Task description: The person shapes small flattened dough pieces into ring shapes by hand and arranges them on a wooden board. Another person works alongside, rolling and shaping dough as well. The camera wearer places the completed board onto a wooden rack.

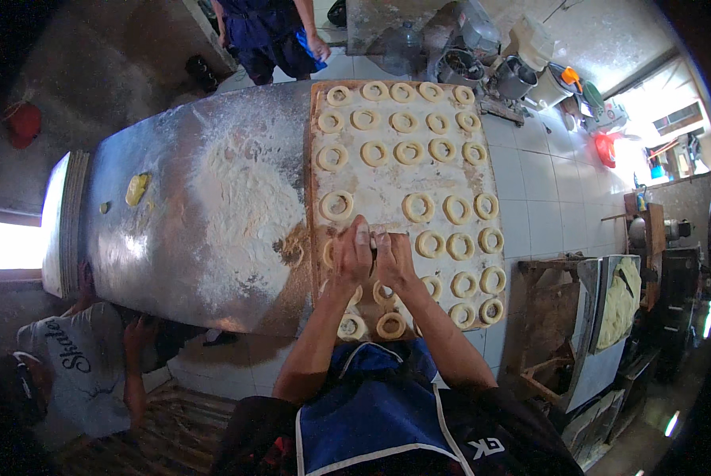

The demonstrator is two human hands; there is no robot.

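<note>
We find the left hand (pixel 351 252) and right hand (pixel 395 260) drawn together over the near half of the floured wooden board (pixel 391 179), their pinch unverifiable, with dough rings (pixel 337 194) filling three far rows and one place apparently unfilled in the fourth.

Far side: person (pixel 260 30) in dark clothes, blue cloth (pixel 311 46) alongside. Left: stack of boards (pixel 67 222) near bright window (pixel 8 244); second person, grey shirt (pixel 82 361). Right: tiled floor (pixel 542 178), pale bucket (pixel 550 89), orange scoop (pixel 571 78) at its top, red bag (pixel 606 148) beyond. Near right: wooden frame (pixel 550 308).
</note>
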